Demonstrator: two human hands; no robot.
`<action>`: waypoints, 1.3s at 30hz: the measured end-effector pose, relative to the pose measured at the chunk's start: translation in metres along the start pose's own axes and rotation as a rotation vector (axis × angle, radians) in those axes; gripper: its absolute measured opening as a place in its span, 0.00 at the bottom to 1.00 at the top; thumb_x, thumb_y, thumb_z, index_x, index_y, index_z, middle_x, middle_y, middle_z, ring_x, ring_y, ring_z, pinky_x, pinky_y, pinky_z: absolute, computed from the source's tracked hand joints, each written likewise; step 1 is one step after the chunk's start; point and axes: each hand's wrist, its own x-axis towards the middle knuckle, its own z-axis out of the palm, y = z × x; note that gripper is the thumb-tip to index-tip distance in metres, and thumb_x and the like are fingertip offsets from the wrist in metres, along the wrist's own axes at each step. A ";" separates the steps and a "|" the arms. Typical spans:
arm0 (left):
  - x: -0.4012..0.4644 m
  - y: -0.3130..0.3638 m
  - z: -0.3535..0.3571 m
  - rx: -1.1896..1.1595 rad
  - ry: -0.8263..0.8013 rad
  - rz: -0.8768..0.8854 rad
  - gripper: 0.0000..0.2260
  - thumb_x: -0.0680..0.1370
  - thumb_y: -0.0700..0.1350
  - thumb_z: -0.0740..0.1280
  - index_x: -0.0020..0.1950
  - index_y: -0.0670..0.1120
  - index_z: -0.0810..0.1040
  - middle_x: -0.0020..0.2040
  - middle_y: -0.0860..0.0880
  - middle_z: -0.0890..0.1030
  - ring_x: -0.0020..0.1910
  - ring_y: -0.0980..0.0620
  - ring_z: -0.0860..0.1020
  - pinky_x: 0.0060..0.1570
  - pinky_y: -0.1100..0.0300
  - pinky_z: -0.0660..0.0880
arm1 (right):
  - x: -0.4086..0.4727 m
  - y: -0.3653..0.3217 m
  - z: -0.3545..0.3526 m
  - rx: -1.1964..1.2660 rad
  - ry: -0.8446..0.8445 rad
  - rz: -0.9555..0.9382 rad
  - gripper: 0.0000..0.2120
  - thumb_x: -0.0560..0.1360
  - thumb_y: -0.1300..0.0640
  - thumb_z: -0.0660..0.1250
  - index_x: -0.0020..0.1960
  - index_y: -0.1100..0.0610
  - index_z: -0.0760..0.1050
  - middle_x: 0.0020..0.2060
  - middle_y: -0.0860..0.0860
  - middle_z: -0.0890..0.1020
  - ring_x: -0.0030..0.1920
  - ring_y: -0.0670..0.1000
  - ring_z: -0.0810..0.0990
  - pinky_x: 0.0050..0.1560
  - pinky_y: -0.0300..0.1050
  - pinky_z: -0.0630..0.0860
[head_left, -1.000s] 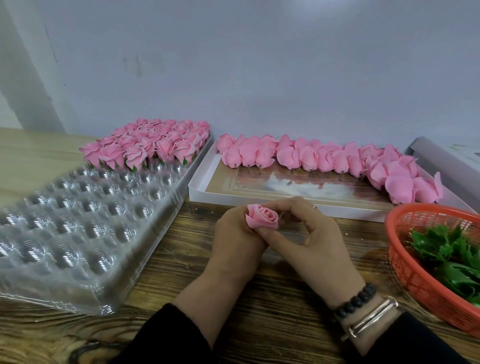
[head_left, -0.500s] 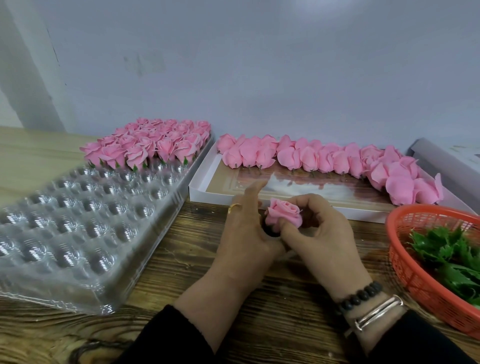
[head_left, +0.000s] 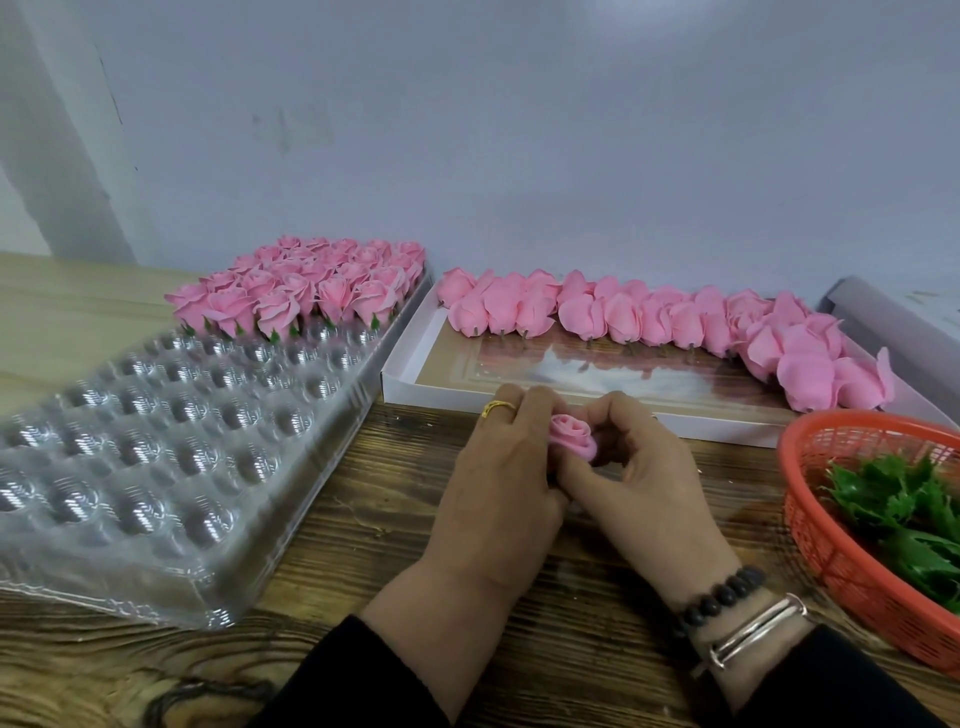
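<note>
Hands (head_left: 498, 499) (head_left: 649, 493) closed in, rose (head_left: 571, 435) pinched between

Pink rose head (head_left: 570, 435), bloom up, pinched between both hands.

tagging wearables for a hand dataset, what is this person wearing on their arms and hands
Each arm is in a black long sleeve: left sleeve, right sleeve. The left hand wears a gold ring. At the wrist of the right hand sit a bracelet of dark round beads and a slim silver bangle.
</note>
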 end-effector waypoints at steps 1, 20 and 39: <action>0.001 -0.001 0.000 -0.010 0.005 0.003 0.15 0.67 0.33 0.69 0.52 0.44 0.74 0.51 0.49 0.73 0.50 0.49 0.73 0.50 0.51 0.72 | 0.000 0.000 0.000 0.019 -0.001 0.001 0.07 0.63 0.58 0.71 0.39 0.53 0.75 0.32 0.46 0.77 0.35 0.47 0.74 0.39 0.52 0.77; 0.088 -0.085 -0.118 0.146 0.392 -0.272 0.12 0.71 0.36 0.71 0.52 0.40 0.74 0.43 0.48 0.75 0.34 0.51 0.72 0.29 0.67 0.68 | -0.005 0.001 -0.001 -0.016 -0.167 -0.019 0.03 0.73 0.55 0.66 0.45 0.48 0.77 0.40 0.46 0.78 0.42 0.41 0.76 0.44 0.33 0.72; 0.117 -0.144 -0.115 0.469 0.187 -0.425 0.12 0.72 0.35 0.69 0.54 0.37 0.76 0.45 0.39 0.77 0.41 0.45 0.72 0.47 0.53 0.71 | -0.001 0.001 -0.004 -0.054 -0.221 -0.008 0.08 0.72 0.59 0.69 0.44 0.47 0.77 0.39 0.40 0.76 0.40 0.44 0.76 0.41 0.30 0.70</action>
